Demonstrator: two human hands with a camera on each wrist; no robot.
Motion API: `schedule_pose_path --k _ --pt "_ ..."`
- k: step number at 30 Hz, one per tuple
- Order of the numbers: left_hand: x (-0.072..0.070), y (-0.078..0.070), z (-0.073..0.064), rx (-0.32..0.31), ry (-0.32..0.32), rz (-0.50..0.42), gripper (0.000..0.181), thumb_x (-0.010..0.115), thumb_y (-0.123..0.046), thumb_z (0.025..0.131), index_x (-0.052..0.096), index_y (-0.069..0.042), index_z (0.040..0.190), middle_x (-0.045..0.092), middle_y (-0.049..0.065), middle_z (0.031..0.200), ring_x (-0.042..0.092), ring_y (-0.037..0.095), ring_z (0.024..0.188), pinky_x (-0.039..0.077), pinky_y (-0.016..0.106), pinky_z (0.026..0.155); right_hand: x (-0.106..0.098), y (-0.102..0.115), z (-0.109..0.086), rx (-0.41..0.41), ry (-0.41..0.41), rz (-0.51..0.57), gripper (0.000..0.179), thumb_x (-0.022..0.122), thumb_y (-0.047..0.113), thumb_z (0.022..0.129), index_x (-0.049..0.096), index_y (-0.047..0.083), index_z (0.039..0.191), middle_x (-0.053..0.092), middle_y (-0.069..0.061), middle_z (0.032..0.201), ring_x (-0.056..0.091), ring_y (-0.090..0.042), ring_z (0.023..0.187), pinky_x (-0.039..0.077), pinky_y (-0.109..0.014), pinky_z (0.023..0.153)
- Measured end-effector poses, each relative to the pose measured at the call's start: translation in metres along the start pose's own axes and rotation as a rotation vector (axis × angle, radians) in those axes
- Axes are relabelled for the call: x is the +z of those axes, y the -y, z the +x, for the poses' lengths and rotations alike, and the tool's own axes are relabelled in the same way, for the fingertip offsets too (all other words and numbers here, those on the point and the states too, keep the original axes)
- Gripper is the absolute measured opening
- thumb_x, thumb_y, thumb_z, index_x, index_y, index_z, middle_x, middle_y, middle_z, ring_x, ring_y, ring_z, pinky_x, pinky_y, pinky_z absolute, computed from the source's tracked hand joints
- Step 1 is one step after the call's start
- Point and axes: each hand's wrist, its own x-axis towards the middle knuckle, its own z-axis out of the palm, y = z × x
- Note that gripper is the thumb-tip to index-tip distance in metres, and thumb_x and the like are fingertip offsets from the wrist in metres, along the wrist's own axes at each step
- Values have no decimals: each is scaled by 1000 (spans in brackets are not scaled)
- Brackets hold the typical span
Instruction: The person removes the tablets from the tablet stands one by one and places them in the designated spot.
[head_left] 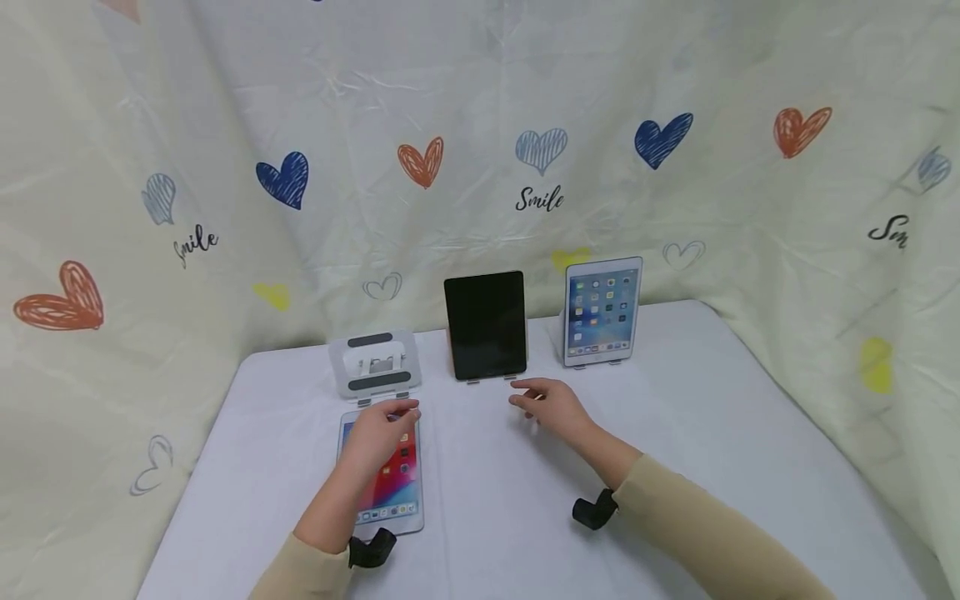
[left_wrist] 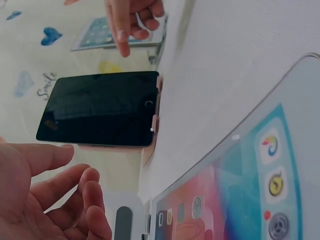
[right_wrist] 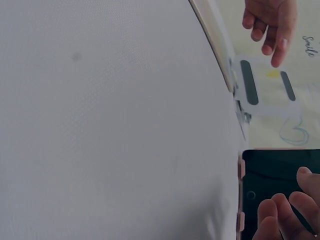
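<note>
My left hand (head_left: 378,437) hovers over a white tablet (head_left: 405,496) that lies face up on the table, its colourful screen lit. Its fingers are loosely bent and hold nothing. Just beyond stands a grey tablet stand (head_left: 412,360) with dark pads and no tablet on it. A black tablet (head_left: 486,325) with a dark screen leans upright on a pinkish stand (left_wrist: 154,122). In front of it, to the right, my right hand (head_left: 551,407) hangs in the air with relaxed fingers and nothing between them. Neither hand appears to touch anything.
At the back right another white tablet (head_left: 602,310), its home screen lit, leans on a stand. A white cloth covers the table (head_left: 675,417). Behind it hangs a pale curtain (head_left: 465,83) printed with hearts. Each wrist carries a black camera mount (head_left: 595,509).
</note>
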Motion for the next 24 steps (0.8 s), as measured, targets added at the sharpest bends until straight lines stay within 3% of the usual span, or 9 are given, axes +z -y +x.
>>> schedule_pose_path --k 8,17,24 --pt "5 -11 11 19 -14 1 37 69 -38 93 68 -24 128 63 4 119 58 25 109 57 36 78 -20 -6 3 4 -26 13 43 70 28 94 64 12 133 66 -11 101 63 -29 86 53 -30 67" --pt "12 -20 22 49 -46 -29 33 66 -34 95 69 -22 126 64 5 121 58 25 108 56 38 85 -27 -13 8 -28 -59 25 41 68 26 95 63 11 134 68 -15 104 65 -32 87 52 -31 65" --pt "19 -29 30 94 -87 -68 33 64 -32 97 70 -20 126 66 4 120 59 23 102 56 36 81 -32 -17 14 -23 -98 54 45 66 30 96 61 10 137 67 -17 109 65 -32 91 54 -36 70"
